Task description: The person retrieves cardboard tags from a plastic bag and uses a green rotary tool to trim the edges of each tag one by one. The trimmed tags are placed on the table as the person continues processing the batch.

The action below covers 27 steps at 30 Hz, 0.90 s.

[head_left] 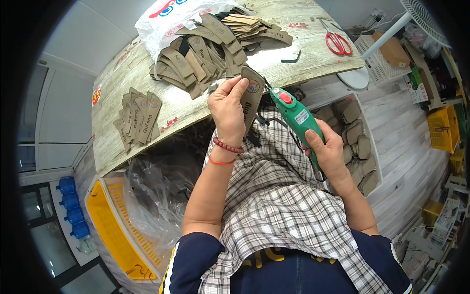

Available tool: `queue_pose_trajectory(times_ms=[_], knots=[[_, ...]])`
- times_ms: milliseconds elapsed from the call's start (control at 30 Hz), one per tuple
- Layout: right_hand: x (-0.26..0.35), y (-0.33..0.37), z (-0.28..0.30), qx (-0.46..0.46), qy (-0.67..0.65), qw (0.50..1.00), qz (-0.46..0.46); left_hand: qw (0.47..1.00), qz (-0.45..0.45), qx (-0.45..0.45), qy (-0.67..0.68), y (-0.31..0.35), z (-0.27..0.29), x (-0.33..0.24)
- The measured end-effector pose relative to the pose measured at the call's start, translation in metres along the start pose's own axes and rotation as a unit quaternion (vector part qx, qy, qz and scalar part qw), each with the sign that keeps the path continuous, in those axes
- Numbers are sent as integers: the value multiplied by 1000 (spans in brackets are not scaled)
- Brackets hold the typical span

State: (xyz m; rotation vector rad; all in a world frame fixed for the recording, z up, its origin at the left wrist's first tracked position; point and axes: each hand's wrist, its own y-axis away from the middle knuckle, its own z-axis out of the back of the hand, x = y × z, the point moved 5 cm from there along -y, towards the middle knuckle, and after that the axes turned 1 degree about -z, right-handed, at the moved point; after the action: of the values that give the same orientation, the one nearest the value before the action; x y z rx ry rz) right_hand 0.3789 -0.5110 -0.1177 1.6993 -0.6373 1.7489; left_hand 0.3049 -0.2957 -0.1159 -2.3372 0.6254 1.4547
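Note:
My left hand [228,105] pinches a khaki fabric strap [252,100] near its rounded upper end, where a small round emblem shows. The strap hangs down over my lap, in front of the table edge. My right hand [329,149] is wrapped round a green handheld power tool [298,115] with a red button on top. Its head points up and left, close beside the strap; I cannot tell whether they touch. A dark cord trails below the tool. Ahead on the table lies a large heap of similar straps [210,36], and a smaller pile [139,117] sits at the left.
A white plastic bag [169,36] partly covers the heap on the wooden table [112,88]. Red-handled scissors [338,44] lie at the right. A white bin [374,147] of khaki pieces stands right of my lap; a yellow basket [105,215] and clear plastic sheeting [156,188] are left.

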Motion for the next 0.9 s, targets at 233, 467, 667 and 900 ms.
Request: queue_pose_trajectory(times_ms=[233, 467, 667, 900], knots=[[2, 0, -3, 10, -4, 1000, 8, 997, -16, 37, -62, -8, 6, -1], [7, -1, -2, 7, 2, 1000, 18, 986, 13, 92, -135, 0, 2, -3], [13, -5, 1, 29, 7, 999, 26, 950, 13, 188, -247, -5, 1, -12], [11, -7, 5, -6, 6, 1000, -12, 982, 81, 134, -108, -21, 9, -14]])
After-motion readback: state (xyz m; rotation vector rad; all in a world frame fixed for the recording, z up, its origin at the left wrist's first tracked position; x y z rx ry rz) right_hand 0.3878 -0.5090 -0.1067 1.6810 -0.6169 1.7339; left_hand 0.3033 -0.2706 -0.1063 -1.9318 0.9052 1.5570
